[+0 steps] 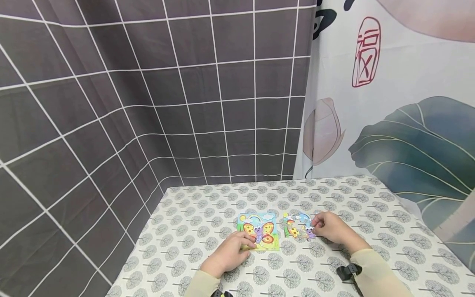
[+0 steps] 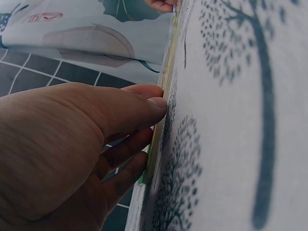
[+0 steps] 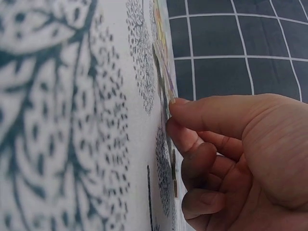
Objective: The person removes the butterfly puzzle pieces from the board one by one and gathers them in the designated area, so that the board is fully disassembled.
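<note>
A square butterfly picture board (image 1: 270,246) lies flat on the table, showing a rainbow and a yellow-and-red butterfly. My left hand (image 1: 231,250) rests over its lower left corner, fingers on the picture; in the left wrist view the thumb is by the board's thin edge (image 2: 156,149). Right of it lies a group of jigsaw pieces (image 1: 291,230) with a matching picture, gaps showing between them. At their right side my right hand (image 1: 331,227) pinches a thin jigsaw piece (image 3: 166,77) between thumb and index finger, tilted just above the table. Its printed face is mostly hidden.
The table is covered by a white cloth (image 1: 200,214) with grey tree prints. A dark grid-patterned curtain (image 1: 222,119) hangs behind and to the left. A light curtain (image 1: 334,82) with leaf and flower prints hangs on the right.
</note>
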The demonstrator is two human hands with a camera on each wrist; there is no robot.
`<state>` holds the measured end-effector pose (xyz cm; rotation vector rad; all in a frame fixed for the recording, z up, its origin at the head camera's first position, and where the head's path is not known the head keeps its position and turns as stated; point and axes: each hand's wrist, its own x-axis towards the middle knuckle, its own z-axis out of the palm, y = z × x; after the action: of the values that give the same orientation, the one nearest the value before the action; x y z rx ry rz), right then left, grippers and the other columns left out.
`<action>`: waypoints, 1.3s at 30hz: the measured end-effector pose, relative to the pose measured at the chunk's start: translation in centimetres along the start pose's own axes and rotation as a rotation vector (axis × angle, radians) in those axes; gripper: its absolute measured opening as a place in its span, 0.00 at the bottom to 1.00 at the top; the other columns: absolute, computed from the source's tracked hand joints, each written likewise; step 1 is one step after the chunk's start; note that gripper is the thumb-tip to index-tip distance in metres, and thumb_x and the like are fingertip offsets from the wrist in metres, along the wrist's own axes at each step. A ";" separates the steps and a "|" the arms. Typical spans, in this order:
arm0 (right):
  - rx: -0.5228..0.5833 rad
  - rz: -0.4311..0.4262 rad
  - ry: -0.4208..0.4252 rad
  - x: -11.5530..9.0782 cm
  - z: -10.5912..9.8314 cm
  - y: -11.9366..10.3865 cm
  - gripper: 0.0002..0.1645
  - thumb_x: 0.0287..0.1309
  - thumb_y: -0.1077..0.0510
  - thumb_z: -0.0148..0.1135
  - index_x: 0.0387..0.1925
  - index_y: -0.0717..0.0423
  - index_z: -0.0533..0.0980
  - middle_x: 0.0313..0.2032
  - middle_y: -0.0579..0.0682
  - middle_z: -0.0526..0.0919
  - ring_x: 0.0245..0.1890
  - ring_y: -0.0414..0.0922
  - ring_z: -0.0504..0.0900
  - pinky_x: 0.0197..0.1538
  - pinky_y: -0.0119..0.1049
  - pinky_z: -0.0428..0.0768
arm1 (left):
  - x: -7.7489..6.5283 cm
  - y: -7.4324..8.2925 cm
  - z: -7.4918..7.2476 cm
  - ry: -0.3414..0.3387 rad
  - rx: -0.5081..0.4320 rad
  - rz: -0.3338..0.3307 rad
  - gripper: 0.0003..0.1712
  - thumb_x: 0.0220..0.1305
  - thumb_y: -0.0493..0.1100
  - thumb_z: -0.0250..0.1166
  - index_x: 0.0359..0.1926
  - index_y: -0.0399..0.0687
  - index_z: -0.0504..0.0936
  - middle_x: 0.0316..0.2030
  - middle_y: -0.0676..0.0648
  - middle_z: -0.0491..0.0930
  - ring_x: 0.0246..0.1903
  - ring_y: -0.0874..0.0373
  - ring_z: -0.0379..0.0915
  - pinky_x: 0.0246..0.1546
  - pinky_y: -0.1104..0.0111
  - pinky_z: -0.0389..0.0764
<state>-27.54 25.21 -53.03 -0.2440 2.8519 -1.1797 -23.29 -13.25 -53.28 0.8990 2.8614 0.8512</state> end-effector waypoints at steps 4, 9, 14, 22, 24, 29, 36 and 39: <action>0.008 0.015 -0.003 0.1 0.0 0.1 0.09 0.51 0.68 0.72 0.32 0.55 0.81 0.26 0.47 0.78 0.28 0.45 0.76 0.29 0.33 0.77 | 0.0 -0.1 -0.1 0.004 0.006 0.007 0.15 0.63 0.37 0.73 0.48 0.60 0.91 0.58 0.65 0.80 0.62 0.62 0.72 0.71 0.55 0.72; 0.006 0.020 0.000 0.1 -0.1 0.0 0.08 0.52 0.68 0.73 0.33 0.55 0.82 0.26 0.48 0.78 0.28 0.45 0.76 0.29 0.33 0.77 | 0.0 0.0 -0.1 0.009 0.013 0.019 0.15 0.63 0.36 0.73 0.48 0.60 0.91 0.58 0.64 0.80 0.62 0.61 0.72 0.71 0.56 0.73; 0.014 0.016 -0.001 0.1 -0.1 -0.1 0.08 0.53 0.69 0.72 0.33 0.57 0.82 0.27 0.48 0.78 0.28 0.45 0.75 0.28 0.32 0.77 | -0.1 0.1 -0.3 0.010 0.008 0.016 0.16 0.63 0.35 0.72 0.48 0.59 0.91 0.57 0.65 0.80 0.62 0.61 0.72 0.71 0.55 0.72; -0.002 0.003 0.000 -0.1 -0.2 -0.2 0.08 0.52 0.68 0.73 0.34 0.57 0.82 0.27 0.48 0.78 0.29 0.45 0.76 0.29 0.33 0.77 | -0.1 0.2 -0.3 0.010 0.004 0.015 0.16 0.62 0.34 0.73 0.47 0.60 0.91 0.57 0.65 0.80 0.61 0.61 0.73 0.70 0.56 0.73; 0.000 0.004 -0.001 0.0 -0.3 -0.2 0.08 0.51 0.68 0.73 0.34 0.57 0.82 0.27 0.48 0.78 0.29 0.45 0.76 0.29 0.33 0.77 | -0.1 0.2 -0.3 0.009 0.002 0.010 0.17 0.62 0.34 0.73 0.47 0.60 0.91 0.57 0.66 0.80 0.61 0.62 0.73 0.71 0.57 0.73; 0.010 0.005 -0.001 0.0 -0.3 -0.2 0.09 0.51 0.68 0.73 0.34 0.57 0.82 0.27 0.48 0.79 0.29 0.45 0.76 0.30 0.33 0.78 | -0.1 0.1 -0.1 0.015 0.019 0.016 0.16 0.62 0.35 0.73 0.47 0.61 0.91 0.57 0.66 0.80 0.60 0.62 0.73 0.70 0.57 0.73; 0.016 -0.019 -0.007 0.3 -0.1 -1.2 0.08 0.52 0.67 0.71 0.34 0.55 0.82 0.27 0.47 0.79 0.29 0.45 0.76 0.30 0.33 0.79 | 0.0 0.2 -0.1 0.034 0.053 0.051 0.15 0.62 0.35 0.73 0.46 0.59 0.91 0.55 0.64 0.81 0.59 0.62 0.74 0.69 0.57 0.74; 0.016 -0.063 -0.012 0.6 0.1 -1.9 0.06 0.53 0.68 0.70 0.34 0.56 0.83 0.28 0.47 0.79 0.29 0.44 0.76 0.31 0.33 0.80 | 0.1 0.3 -0.1 0.038 0.061 0.064 0.15 0.62 0.34 0.74 0.45 0.59 0.92 0.54 0.64 0.82 0.57 0.63 0.74 0.68 0.59 0.75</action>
<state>-27.88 23.78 -51.76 -0.3420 2.8434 -1.2072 -23.23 -13.07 -53.03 0.9961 2.9207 0.7983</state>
